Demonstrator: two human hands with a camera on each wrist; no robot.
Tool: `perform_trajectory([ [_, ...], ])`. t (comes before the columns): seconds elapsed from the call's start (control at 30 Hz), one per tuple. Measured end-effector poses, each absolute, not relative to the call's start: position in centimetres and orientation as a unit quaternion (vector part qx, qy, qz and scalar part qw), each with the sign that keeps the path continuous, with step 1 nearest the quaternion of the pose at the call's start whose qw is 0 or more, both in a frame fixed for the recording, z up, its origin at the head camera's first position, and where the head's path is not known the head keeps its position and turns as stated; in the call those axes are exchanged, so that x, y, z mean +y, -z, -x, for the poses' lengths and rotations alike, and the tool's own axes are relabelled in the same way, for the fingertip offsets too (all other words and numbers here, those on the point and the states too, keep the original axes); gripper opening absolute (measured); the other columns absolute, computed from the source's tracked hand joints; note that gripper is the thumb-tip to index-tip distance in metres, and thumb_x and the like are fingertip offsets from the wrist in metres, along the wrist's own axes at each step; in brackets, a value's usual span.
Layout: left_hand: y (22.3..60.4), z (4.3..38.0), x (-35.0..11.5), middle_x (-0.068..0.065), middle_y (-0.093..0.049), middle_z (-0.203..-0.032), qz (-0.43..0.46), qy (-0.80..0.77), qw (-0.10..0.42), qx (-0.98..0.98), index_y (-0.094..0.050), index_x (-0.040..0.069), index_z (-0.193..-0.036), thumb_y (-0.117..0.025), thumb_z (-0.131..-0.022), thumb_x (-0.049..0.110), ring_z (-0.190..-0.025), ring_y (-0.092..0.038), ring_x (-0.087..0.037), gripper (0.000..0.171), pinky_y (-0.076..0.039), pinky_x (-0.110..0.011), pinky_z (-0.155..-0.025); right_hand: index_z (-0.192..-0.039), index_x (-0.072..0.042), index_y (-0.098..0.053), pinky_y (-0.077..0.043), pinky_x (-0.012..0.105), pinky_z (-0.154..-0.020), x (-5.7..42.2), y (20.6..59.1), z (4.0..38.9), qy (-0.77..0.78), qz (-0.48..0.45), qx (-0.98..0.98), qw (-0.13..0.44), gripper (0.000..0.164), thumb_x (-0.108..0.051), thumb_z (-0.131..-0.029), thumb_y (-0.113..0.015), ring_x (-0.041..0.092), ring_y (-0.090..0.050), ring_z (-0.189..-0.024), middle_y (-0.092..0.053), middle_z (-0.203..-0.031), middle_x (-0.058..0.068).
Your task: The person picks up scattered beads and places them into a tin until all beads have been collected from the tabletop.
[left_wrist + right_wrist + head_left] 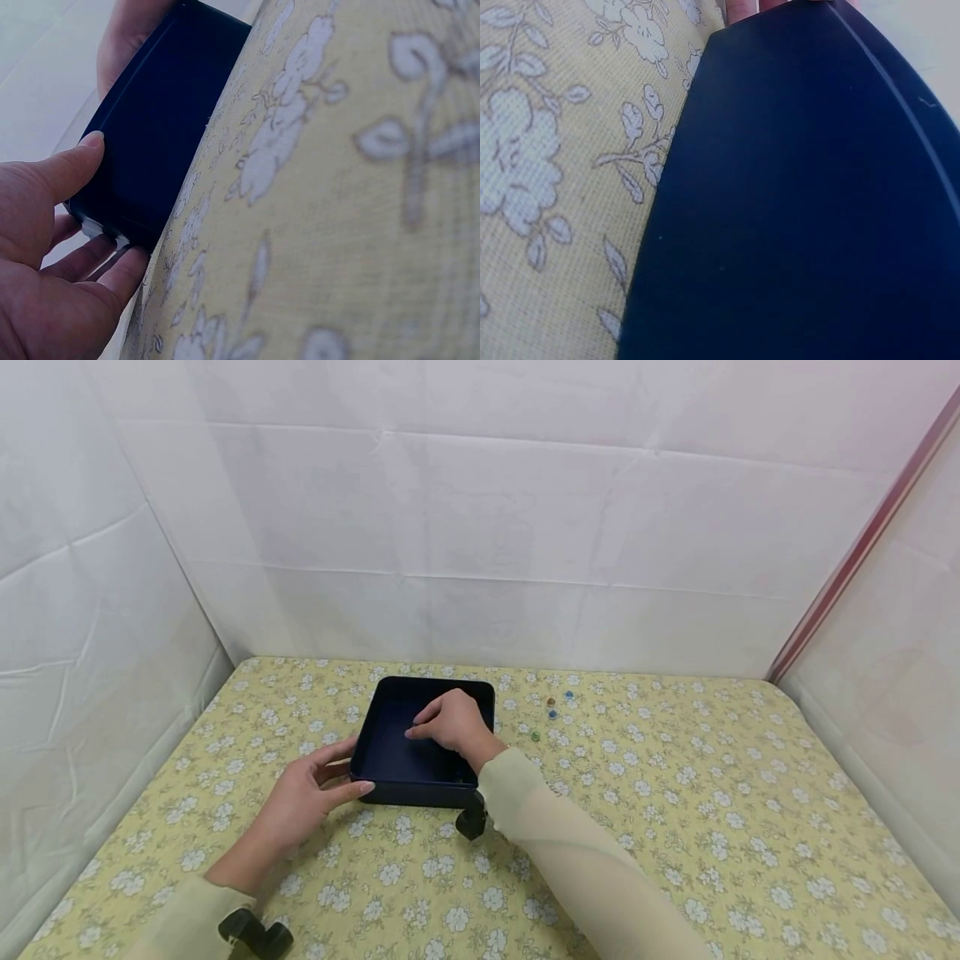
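A dark navy, square, shallow tray (397,739) lies on the flowered tablecloth. My left hand (311,789) holds its near left corner, the thumb against the front wall and the fingers along the left side. In the left wrist view that thumb (79,161) presses on the tray's outer wall (161,120). My right hand (453,722) reaches over the right wall into the tray, thumb and forefinger pinched together over the floor. A small dark thing shows at those fingertips; I cannot tell its kind. The right wrist view is mostly the tray's wall (780,187).
Right of the tray lie several small glass-like marbles: a green one (536,736), an orange one (551,702), a blue one (552,714) and another blue one (569,694). White sheeting (487,510) hangs behind the table and at both sides.
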State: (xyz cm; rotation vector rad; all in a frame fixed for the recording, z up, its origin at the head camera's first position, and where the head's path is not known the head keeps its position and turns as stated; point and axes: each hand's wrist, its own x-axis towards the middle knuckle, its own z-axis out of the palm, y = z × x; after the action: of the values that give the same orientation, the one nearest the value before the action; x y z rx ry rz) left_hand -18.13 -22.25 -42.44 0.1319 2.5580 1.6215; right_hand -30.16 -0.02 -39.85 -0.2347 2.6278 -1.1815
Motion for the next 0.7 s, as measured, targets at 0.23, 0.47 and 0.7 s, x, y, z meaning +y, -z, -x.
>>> perform_trajectory([
  [0.23, 42.43, 18.11, -22.23, -0.016, -0.045, -0.159, -0.044, -0.539, 0.057, 0.839, -0.039, 0.021, -0.16, -0.077, -0.092, 0.042, -0.14, -0.052, -0.038, 0.08, -0.059, -0.027, -0.095, -0.088, -0.02, -0.084, -0.061, 0.037, -0.091, -0.09, 39.96, 30.2, 0.396, 0.081, 0.906, 0.13, 0.007, -0.025, -0.085, -0.087, 0.023, -0.066, -0.118, -0.073, -0.122, 0.002],
  [0.47, 42.42, 18.12, -22.23, -0.016, -0.045, -0.159, -0.045, -0.539, 0.056, 0.839, -0.039, 0.021, -0.16, -0.076, -0.093, 0.041, -0.141, -0.052, -0.038, 0.079, -0.059, -0.027, -0.095, -0.089, -0.021, -0.085, -0.061, 0.037, -0.089, -0.1, 39.91, 30.15, 0.389, 0.081, 0.908, 0.13, 0.007, -0.025, -0.085, -0.087, 0.023, -0.066, -0.117, -0.073, -0.123, 0.003],
  [0.7, 42.41, 18.08, -22.25, -0.015, -0.044, -0.16, -0.043, -0.538, 0.057, 0.84, -0.039, 0.021, -0.16, -0.076, -0.092, 0.042, -0.141, -0.052, -0.038, 0.08, -0.059, -0.028, -0.095, -0.09, -0.021, -0.085, -0.062, 0.035, -0.087, 0.12, 39.75, 30.06, 0.39, 0.084, 0.909, 0.12, 0.007, -0.026, -0.085, -0.086, 0.022, -0.067, -0.114, -0.074, -0.119, 0.001],
])
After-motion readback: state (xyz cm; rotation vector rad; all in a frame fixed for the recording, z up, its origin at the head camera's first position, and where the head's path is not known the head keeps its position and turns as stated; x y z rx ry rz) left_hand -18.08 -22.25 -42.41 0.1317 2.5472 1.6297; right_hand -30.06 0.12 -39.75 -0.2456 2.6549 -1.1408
